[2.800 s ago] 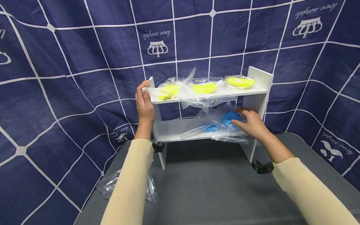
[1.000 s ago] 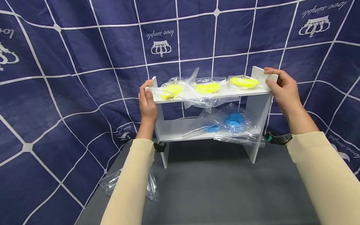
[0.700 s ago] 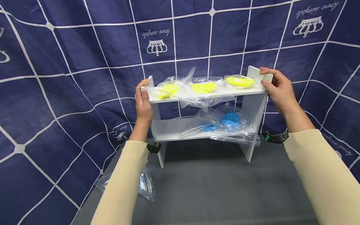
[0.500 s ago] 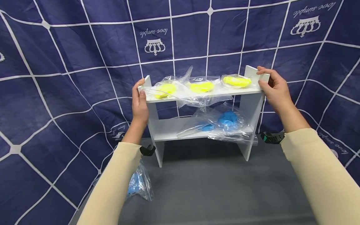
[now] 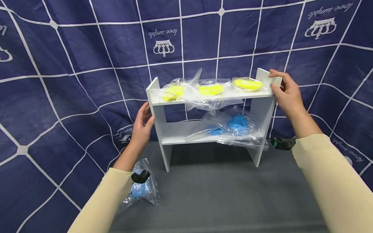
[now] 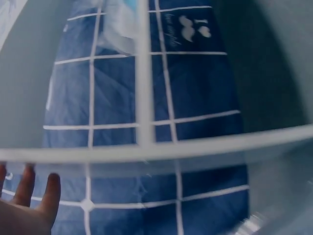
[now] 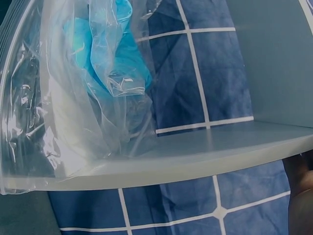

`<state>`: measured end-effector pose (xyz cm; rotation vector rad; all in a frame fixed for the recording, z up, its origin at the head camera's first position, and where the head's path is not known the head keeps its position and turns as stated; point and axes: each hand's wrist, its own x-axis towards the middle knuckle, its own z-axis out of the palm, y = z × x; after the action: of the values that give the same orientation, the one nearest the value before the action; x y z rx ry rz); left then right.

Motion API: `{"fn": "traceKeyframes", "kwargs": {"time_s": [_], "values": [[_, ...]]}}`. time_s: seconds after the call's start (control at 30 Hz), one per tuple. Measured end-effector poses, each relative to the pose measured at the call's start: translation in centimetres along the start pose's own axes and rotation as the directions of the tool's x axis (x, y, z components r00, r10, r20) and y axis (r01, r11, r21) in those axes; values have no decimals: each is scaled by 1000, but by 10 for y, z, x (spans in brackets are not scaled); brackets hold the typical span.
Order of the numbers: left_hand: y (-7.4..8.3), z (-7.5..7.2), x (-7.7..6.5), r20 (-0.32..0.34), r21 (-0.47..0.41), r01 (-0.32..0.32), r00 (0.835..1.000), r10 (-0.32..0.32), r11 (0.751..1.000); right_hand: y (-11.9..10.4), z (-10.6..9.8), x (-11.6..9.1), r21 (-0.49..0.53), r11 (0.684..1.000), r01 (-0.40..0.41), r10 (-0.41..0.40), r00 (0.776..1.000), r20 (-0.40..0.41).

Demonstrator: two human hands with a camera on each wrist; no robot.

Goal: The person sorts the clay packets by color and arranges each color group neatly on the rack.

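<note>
A small white two-tier shelf (image 5: 175,132) stands upright between my hands. My right hand (image 5: 289,97) grips the top of its right side panel, thumb in front and fingers over the edge. My left hand (image 5: 141,128) is at the outer side of the left panel (image 5: 158,119), below its top, fingers slightly bent; contact is unclear. Clear plastic bags with yellow bundles (image 5: 211,90) lie along the upper board. On the lower board, a bagged blue bundle (image 5: 238,123) sits toward the right; the right wrist view shows its blue folded material (image 7: 129,61) close up.
Another clear zip bag (image 5: 141,187) with blue contents lies on the dark grey table (image 5: 221,197), partly behind my left forearm. A navy cloth (image 5: 201,38) with white lines hangs behind the shelf. Bag edges overhang both boards.
My right hand went from the blue bundle up to the right panel's top. Later my left hand left the left panel's top and moved down its outer side, uncovering more of the table bag.
</note>
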<state>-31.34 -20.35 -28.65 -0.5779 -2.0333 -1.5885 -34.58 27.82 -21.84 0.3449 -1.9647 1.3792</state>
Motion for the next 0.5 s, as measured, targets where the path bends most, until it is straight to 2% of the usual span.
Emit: {"fn": "traceKeyframes", "kwargs": {"time_s": [0.1,0.23,0.37,0.5], "values": [[-5,-10,-19,56,25,54,997,-56,998,1,1,0,-4,1000,3,-3,1000,6],[-14,-24,-41,140,155,57,987,-79,986,-2,2,-1,-14,1000,2,-2,1000,2],[-22,-40,-59,201,321,57,971,-127,945,-3,1,-1,-23,1000,9,-10,1000,-12],[-29,-57,-76,233,423,114,945,-229,899,0,0,0,-31,999,19,-20,1000,-21]]}}
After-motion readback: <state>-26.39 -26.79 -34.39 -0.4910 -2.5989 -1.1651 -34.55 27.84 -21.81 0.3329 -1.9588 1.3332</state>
